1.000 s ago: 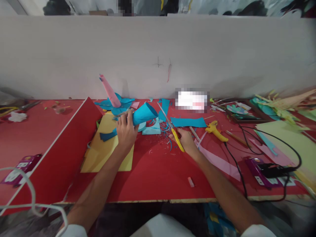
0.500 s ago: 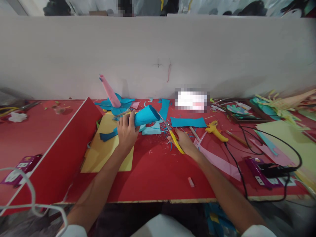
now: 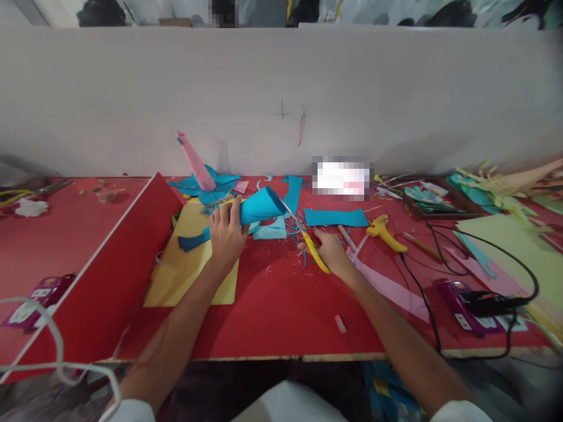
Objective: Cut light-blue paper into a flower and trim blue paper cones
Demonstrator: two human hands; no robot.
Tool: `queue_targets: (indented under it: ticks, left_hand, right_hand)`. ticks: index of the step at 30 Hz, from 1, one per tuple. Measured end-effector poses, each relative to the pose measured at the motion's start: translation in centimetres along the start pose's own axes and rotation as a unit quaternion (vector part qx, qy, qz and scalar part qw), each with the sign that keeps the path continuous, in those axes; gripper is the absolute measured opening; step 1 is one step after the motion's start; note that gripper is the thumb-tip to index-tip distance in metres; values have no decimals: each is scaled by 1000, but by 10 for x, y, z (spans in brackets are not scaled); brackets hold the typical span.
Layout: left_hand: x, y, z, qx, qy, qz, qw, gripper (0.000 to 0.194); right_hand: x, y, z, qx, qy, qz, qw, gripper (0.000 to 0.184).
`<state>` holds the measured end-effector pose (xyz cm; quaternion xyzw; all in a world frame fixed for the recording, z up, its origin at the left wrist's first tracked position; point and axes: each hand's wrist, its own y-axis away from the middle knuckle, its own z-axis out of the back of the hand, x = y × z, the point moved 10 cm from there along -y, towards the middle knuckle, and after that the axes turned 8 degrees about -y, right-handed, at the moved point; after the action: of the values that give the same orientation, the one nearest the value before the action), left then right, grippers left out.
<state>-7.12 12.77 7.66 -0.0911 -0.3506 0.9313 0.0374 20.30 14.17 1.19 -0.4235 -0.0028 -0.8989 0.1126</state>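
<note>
A blue paper cone lies tilted in my left hand, whose fingers wrap round its narrower part; its wide mouth faces right. My right hand grips scissors with yellow handles. Their blades point up and left, with the tips at the cone's rim; whether they touch it I cannot tell. Beneath the cone are light blue paper pieces and thin paper shreds. A flat blue paper strip lies just beyond my right hand. Yellow sheets rest under my left hand.
A pink paper cone stands among blue cut paper at the back left. Right of my right hand are a yellow glue gun, a pink paper strip and a purple power strip with black cables. A red divider rises at left.
The blue cone has shifted slightly right and down, bringing its rim to the scissor tips. My right hand has barely moved, still holding the scissors.
</note>
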Motion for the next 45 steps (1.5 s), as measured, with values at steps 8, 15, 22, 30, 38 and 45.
queue_targets:
  ticks: [8,15,22,30,38,45]
  left_hand:
    - [-6,1,3,-11,-6,-10,1000,64]
    - [-5,-3,5,6,19,3,1000,68]
    - [0,-2,-3,41,47,27,998,65]
    - [-1,2,-11,74,68,29,994,85]
    - [-1,3,-15,107,49,27,993,77]
    - [1,3,-15,105,49,10,993,69]
  right_hand:
    - [-5,-1,2,-20,-49,-4,999,54]
    - [-11,0,-13,9,-72,21,997,30]
    - [-11,-3,-4,-3,24,-5,1000,30]
    - [-22,-4,-10,4,-47,-3,999,31]
    - [-13,-3,-14,37,-29,16,999,32]
    - [-7,-3,-7,40,-19,25,999,39]
